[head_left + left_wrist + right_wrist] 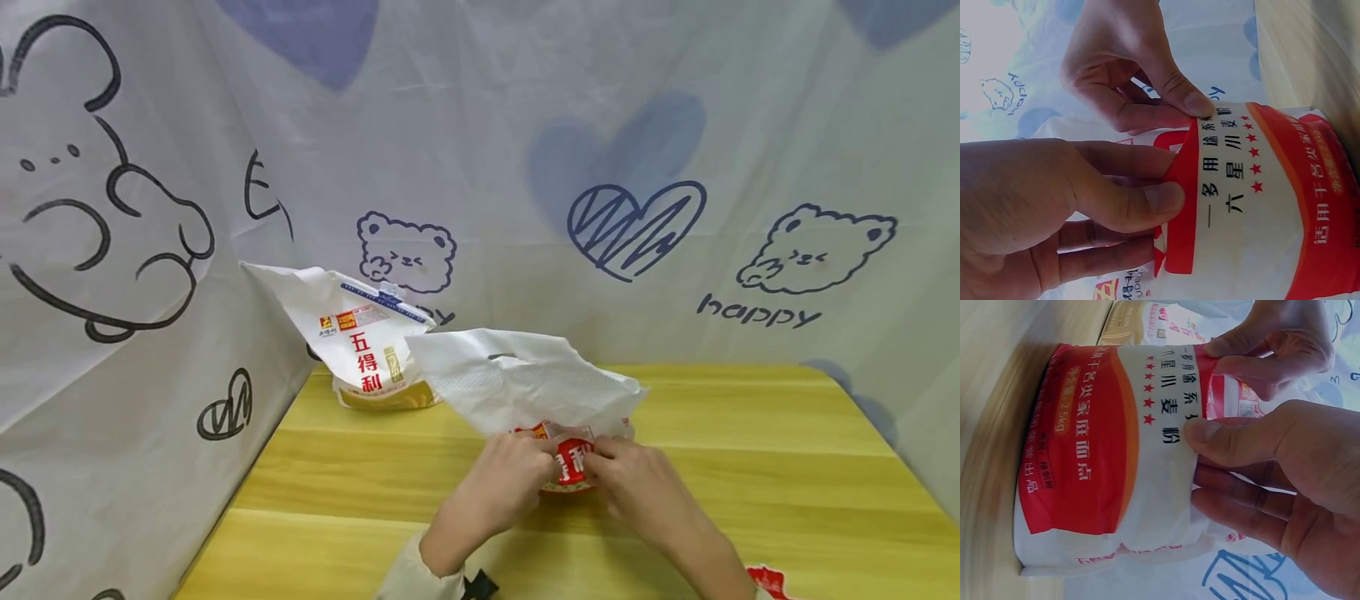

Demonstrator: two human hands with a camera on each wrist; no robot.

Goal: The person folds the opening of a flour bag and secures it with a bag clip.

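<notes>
A white and red flour bag (517,387) stands on the table, its upper part flopping away from me. Black characters and a row of red stars show on its front in both wrist views. My left hand (502,475) pinches the bag at a red band between thumb and fingers, which the left wrist view shows closely. On the same band, farther right, my right hand (1310,481) pinches it too, thumb in front and fingers behind. The bag's top, with a slot-shaped handle hole (504,357), leans back beyond the hands.
A second white flour bag (375,358) stands at the table's back left, a blue sealing clip (386,302) across its top. A red item (768,581) lies near the lower right. Printed cloth (480,167) hangs behind and to the left of the wooden table (750,458).
</notes>
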